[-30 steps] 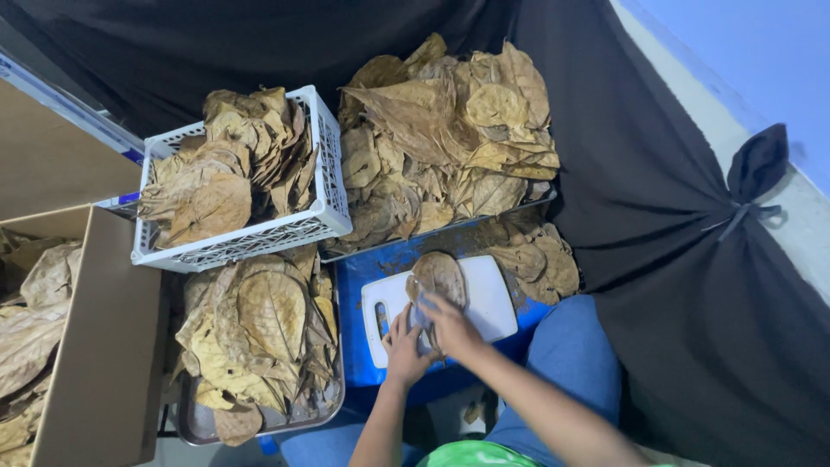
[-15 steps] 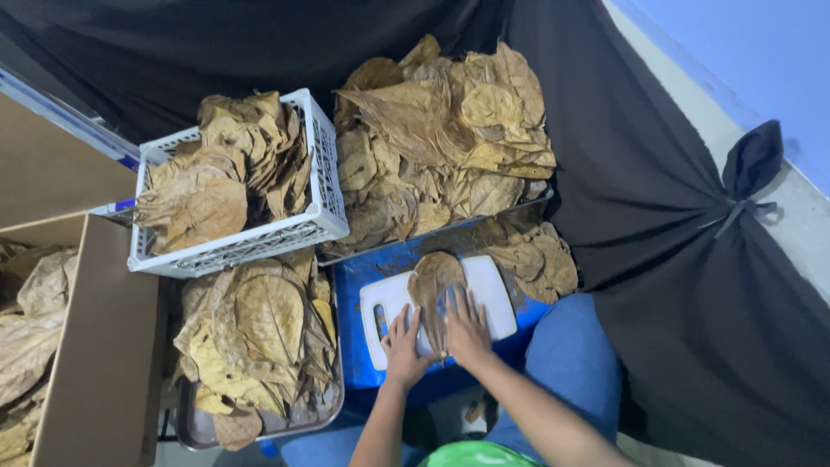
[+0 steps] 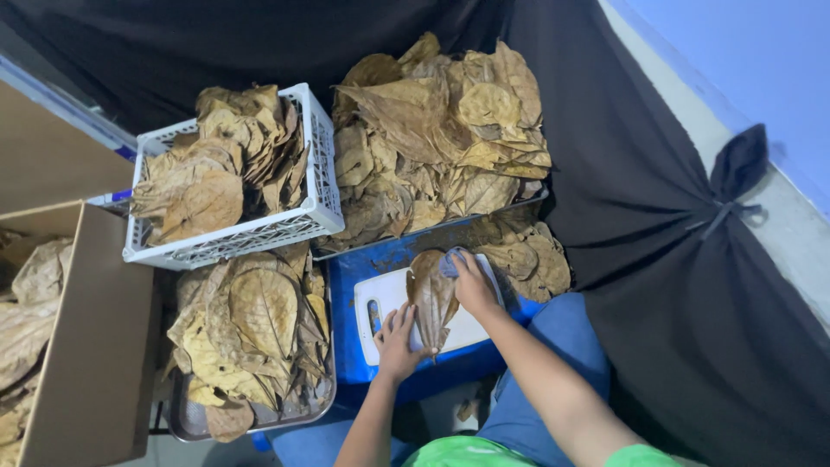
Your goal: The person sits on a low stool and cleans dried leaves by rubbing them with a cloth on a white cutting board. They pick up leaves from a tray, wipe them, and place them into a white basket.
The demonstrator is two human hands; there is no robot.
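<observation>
The left hand (image 3: 396,342) lies flat, fingers spread, pinning a dry brown leaf (image 3: 430,298) on a white cutting board (image 3: 385,298). The right hand's (image 3: 474,285) grip closes on a small bluish pad (image 3: 450,262) at the leaf's far end. Beyond, a white basket (image 3: 320,186) holds more leaves.

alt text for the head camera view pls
A person's left hand pins a dry brown leaf on a white cutting board while the right hand presses a small blue-grey pad on it. Trays and a white basket of leaves surround them.
</observation>
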